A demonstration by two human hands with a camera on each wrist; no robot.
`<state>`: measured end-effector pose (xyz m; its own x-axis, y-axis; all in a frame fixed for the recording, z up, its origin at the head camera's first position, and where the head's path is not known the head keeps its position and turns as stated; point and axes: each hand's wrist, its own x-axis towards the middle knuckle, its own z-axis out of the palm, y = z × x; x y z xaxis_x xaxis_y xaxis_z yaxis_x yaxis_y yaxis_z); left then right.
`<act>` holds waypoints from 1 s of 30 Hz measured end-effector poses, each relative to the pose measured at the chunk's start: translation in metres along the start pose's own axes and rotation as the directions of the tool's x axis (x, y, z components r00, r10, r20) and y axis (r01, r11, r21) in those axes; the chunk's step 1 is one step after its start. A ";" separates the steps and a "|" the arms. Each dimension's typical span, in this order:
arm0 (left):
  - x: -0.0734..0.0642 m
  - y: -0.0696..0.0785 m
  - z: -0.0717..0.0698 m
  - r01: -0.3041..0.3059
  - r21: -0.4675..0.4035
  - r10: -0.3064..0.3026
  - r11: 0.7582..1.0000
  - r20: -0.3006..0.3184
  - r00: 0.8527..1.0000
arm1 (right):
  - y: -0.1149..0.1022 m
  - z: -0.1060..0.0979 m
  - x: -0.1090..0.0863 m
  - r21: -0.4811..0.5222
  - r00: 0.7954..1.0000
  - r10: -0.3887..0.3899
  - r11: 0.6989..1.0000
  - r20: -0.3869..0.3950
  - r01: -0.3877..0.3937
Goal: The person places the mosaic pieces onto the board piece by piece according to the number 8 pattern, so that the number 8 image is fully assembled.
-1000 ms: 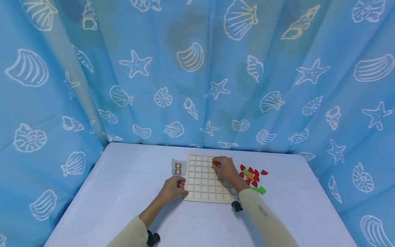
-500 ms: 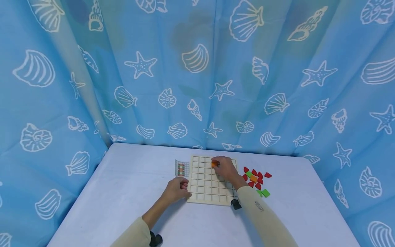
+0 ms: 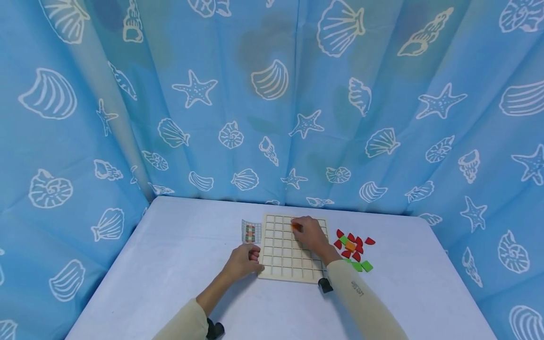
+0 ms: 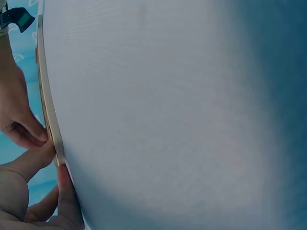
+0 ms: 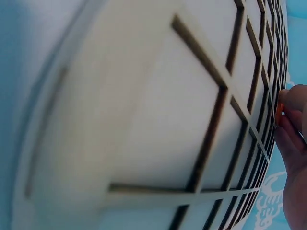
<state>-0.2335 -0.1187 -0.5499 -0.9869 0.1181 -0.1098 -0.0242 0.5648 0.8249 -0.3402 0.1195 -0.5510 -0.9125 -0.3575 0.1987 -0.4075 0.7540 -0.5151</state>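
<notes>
A pale wooden board (image 3: 282, 262) with a raised grid of square cells lies on the white table. My right hand (image 3: 311, 233) is over its far part and pinches a small orange tile (image 3: 296, 227) between thumb and fingers. In the right wrist view the orange tile (image 5: 279, 112) shows as a thin strip close to the grid, mostly covered by the fingertips. At the board's near left corner my left hand (image 3: 243, 261) grips the edge. The left wrist view has the left thumb (image 4: 43, 154) on the board's edge (image 4: 52, 115) and a finger just beside it.
Right of the board lies a loose pile of red quarter-round pieces (image 3: 356, 256), green squares (image 3: 367, 266) and an orange square (image 3: 350, 245). A small pattern card (image 3: 250, 232) with a coloured grid lies at the board's left. Behind the table hangs a blue shell-print curtain (image 3: 263, 118).
The head view has shifted slightly, so the board and pieces appear a little further right. The right hand has edged slightly left over the board with the orange tile. The left hand keeps its place.
</notes>
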 end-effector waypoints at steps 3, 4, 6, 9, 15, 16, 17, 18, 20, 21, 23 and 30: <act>0.000 0.001 0.001 0.000 -0.002 0.000 1.000 0.001 1.000 | 0.002 0.000 -0.001 -0.018 0.999 -0.035 0.999 -0.026 0.035; 0.000 0.002 0.001 -0.001 -0.005 0.001 1.000 0.001 1.000 | 0.002 0.000 -0.001 -0.018 0.998 -0.047 0.999 -0.029 0.047; 0.001 0.002 0.001 -0.002 -0.006 0.002 1.000 0.001 1.000 | 0.001 -0.002 -0.002 -0.006 0.998 -0.055 0.998 -0.020 0.055; 0.001 0.003 0.000 -0.012 -0.004 0.012 1.000 -0.002 1.000 | 0.000 -0.010 -0.005 0.020 1.000 -0.007 1.000 0.013 0.006; 0.001 0.004 -0.001 -0.020 0.012 0.020 1.000 -0.002 1.000 | 0.016 -0.037 -0.012 0.076 0.994 0.096 0.993 -0.054 -0.092; 0.001 0.004 -0.001 -0.019 0.014 0.019 1.000 -0.001 1.000 | 0.021 -0.042 -0.014 0.077 0.991 0.121 0.990 -0.064 -0.116; 0.001 0.004 -0.001 -0.020 0.017 0.021 1.000 -0.001 1.000 | 0.027 -0.046 -0.016 0.068 0.989 0.132 0.990 -0.072 -0.127; 0.001 0.004 -0.001 -0.022 0.020 0.022 1.000 -0.001 1.000 | 0.033 -0.051 -0.018 0.057 0.985 0.156 0.987 -0.071 -0.152; 0.001 0.003 0.000 -0.021 0.026 0.021 0.999 -0.003 1.000 | 0.043 -0.060 -0.022 0.044 0.971 0.232 0.972 -0.050 -0.230; 0.000 0.003 0.000 -0.023 0.028 0.023 0.999 -0.004 1.000 | 0.049 -0.065 -0.025 0.027 0.966 0.253 0.967 -0.043 -0.252; 0.000 0.001 0.001 -0.025 0.025 0.026 0.999 -0.005 1.000 | 0.060 -0.074 -0.031 0.003 0.957 0.287 0.958 -0.039 -0.288; -0.001 -0.002 0.000 -0.045 0.025 0.046 0.999 -0.010 0.999 | 0.094 -0.101 -0.061 -0.010 0.912 0.405 0.913 -0.068 -0.407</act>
<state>-0.2327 -0.1201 -0.5510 -0.9886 0.1354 -0.0663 0.0246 0.5788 0.8151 -0.3261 0.2677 -0.5268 -0.9994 0.0171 0.0289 -0.0013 0.8399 -0.5428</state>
